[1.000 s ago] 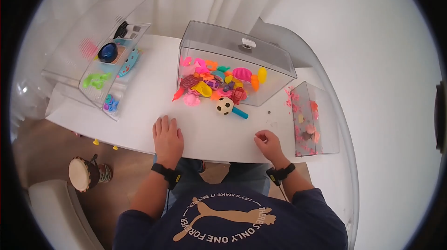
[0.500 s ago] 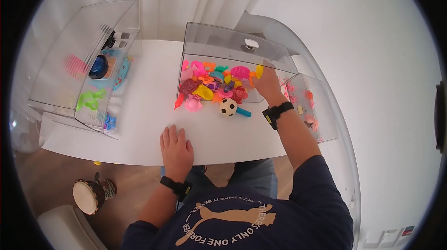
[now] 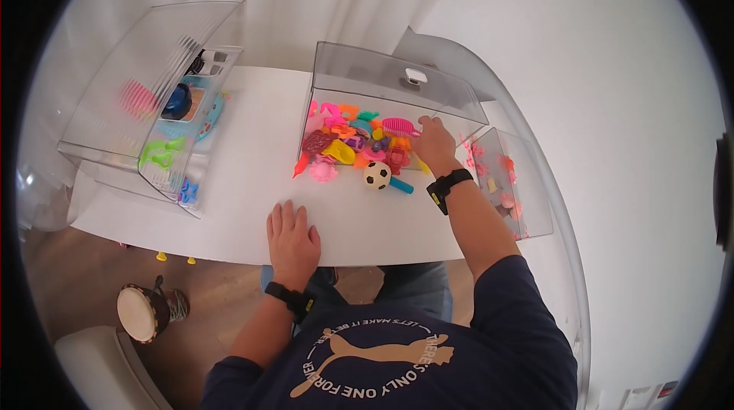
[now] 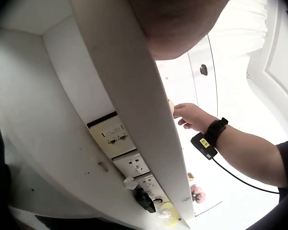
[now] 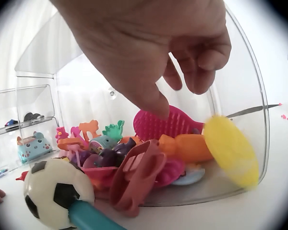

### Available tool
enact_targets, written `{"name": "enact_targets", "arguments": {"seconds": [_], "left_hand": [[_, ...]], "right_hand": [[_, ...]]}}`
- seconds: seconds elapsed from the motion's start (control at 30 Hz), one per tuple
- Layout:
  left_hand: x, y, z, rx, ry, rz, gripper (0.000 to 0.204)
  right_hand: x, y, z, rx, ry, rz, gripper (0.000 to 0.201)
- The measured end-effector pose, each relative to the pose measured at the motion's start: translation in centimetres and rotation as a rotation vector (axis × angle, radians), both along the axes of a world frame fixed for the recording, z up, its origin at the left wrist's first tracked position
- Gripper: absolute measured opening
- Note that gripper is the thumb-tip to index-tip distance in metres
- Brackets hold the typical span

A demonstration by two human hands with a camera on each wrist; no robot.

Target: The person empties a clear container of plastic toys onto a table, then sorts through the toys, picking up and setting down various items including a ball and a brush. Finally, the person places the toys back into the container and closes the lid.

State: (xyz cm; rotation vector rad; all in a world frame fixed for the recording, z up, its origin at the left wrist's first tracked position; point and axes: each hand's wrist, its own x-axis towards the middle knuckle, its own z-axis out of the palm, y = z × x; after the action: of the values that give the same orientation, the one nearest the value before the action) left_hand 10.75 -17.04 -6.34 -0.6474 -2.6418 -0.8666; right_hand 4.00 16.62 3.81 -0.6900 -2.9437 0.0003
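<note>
My left hand [image 3: 293, 246] lies flat near the table's front edge with its fingers straight. Over the right part of the large clear box [image 3: 397, 74] hovers my right hand [image 3: 436, 142], its thumb and fingers apart with nothing between them. Its thumb overlaps the bristles of a pink hairbrush [image 5: 163, 125] in the right wrist view. Beside an orange toy [image 5: 187, 146] there, a flat yellow oval piece [image 5: 232, 151] leans tilted and looks blurred. In front of the box is a soccer-ball-topped toy [image 3: 377, 176] with a teal handle [image 3: 401, 185].
Several colourful toys, including a yellow scoop [image 3: 339, 152], pile up in the box's mouth. A clear open case [image 3: 115, 112] with toys stands at left. At right sits a smaller clear box [image 3: 535, 188] with pink bits. A drum [image 3: 139, 314] stands on the floor.
My right hand has gone from the table's front edge up to the box's right side. The yellow piece, upright earlier, is now lower and nearer the front. The left hand stays on the table.
</note>
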Motion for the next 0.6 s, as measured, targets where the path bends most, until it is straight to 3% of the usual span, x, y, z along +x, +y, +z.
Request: {"name": "enact_targets", "arguments": {"seconds": [0.17,0.27,0.37,0.6], "left_hand": [[0.0,0.4,-0.1,-0.035,0.018,0.007,0.043],[0.1,0.5,-0.1,-0.076,0.024,0.014,0.043],[0.1,0.9,-0.1,-0.117,0.045,0.024,0.042],[0.3,1.1,0.0,-0.184,0.063,0.018,0.043]], "right_hand": [[0.1,0.3,-1.6,0.087,0.001,0.171,0.044],[-0.2,1.0,-2.7,0.027,0.167,0.255,0.043],[-0.7,2.3,-3.6,-0.037,0.18,0.316,0.041],[-0.9,3.0,-3.4,-0.11,-0.018,0.247,0.025]]}}
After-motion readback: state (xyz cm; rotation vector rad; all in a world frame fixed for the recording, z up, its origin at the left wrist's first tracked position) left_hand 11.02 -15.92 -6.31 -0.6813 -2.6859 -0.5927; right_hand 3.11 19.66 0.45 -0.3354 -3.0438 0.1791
